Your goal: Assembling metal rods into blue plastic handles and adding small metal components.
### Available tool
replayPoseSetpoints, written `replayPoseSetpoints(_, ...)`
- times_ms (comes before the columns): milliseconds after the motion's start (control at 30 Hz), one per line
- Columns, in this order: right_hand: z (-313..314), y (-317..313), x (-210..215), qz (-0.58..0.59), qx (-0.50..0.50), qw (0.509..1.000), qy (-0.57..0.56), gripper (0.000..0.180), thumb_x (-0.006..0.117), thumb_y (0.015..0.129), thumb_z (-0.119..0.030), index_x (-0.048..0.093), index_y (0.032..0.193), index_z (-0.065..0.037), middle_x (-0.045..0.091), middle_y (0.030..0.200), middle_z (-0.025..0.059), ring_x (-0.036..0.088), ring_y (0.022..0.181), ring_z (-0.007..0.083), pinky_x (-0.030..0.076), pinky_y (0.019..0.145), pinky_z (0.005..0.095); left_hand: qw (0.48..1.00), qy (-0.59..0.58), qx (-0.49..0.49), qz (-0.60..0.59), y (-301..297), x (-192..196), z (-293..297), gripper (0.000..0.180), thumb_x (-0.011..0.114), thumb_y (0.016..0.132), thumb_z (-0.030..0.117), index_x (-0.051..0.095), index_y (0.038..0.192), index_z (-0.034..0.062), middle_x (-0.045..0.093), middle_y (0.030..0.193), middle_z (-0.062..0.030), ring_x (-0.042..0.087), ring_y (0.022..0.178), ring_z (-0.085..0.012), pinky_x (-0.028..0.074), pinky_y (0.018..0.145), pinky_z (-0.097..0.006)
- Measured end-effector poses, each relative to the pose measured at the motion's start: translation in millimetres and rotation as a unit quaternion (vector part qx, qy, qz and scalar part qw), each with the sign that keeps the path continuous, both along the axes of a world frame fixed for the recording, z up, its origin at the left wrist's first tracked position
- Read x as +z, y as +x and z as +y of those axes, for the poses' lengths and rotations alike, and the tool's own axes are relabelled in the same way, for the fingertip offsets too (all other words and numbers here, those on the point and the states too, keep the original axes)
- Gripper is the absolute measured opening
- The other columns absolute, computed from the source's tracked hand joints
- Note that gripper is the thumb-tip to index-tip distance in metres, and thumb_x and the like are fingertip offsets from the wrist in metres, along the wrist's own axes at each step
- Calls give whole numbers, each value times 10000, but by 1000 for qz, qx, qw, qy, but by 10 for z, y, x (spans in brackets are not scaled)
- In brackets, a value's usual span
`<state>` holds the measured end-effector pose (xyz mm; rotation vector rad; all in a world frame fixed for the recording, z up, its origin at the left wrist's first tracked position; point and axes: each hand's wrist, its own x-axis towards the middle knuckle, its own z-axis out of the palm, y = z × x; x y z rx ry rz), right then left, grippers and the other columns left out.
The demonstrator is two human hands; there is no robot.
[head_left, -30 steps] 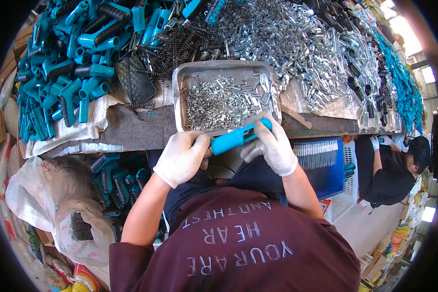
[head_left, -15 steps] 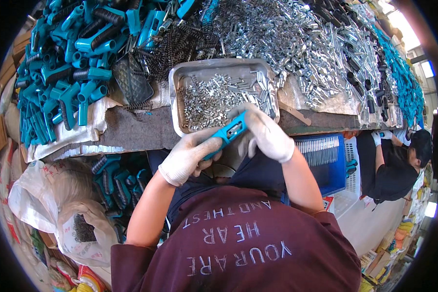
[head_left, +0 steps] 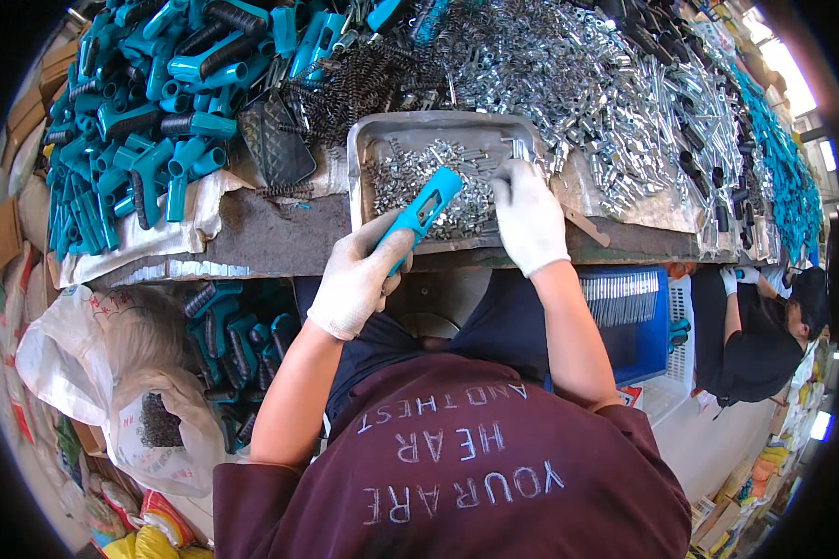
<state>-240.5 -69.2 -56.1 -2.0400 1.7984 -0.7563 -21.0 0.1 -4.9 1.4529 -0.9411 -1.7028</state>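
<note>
A teal plastic tool housing (head_left: 433,197), tube-shaped with a long slot in its side, tilts up to the right over the front of the metal tray (head_left: 356,177). My left hand (head_left: 356,279), in a white glove, is wrapped round its lower end. Over the tray's right side is my gloved right hand (head_left: 531,216), fingers bent together down among the parts. Silver pins (head_left: 517,147) show just beyond those fingertips; whether they grip one is hidden. Small shiny metal parts (head_left: 447,154) are heaped in the tray.
Teal handles with black grips (head_left: 196,126) pile up at the left, beside dark springs (head_left: 368,84). Metal parts (head_left: 615,140) cover the bench to the right. Below stand a blue crate (head_left: 639,345) and a plastic sack (head_left: 149,410). A co-worker (head_left: 764,326) sits at far right.
My right hand has left the teal tool housing and moved right to the tray's right side. My left hand keeps the housing, now pointing more steeply upward.
</note>
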Motion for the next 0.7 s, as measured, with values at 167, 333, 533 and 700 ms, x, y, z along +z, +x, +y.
replayPoseSetpoints(167,379,224,461,-317,78,929,173,115,567,933,-76,546,1036,-28,661,784,169,683,692,262,525,637,365,998,-47,-7,-38,-59,-88,-26,414,582,964,292,573,1306,58,498,752,39,362,542,-2,241,422,-179)
replayPoseSetpoints(333,431,315,371,-167,117,979,-20,101,607,888,-42,566,980,-44,647,745,168,677,687,319,520,619,404,990,-122,-16,-74,-154,-167,-28,412,611,949,245,588,1299,28,581,762,6,478,568,-58,384,496,-223)
replayPoseSetpoints(533,504,443,263,-86,65,992,-66,101,650,863,-49,581,937,-53,662,801,168,665,709,361,531,622,405,901,-269,23,-340,-379,-87,33,316,641,890,225,624,1162,66,661,848,-216,666,803,-401,526,715,-423)
replayPoseSetpoints(700,432,375,194,-198,53,976,-79,79,598,899,-38,537,948,-27,645,704,156,665,590,301,526,527,384,893,-295,32,-338,-415,-74,52,310,652,879,211,617,1153,71,657,850,-215,661,808,-403,527,711,-435)
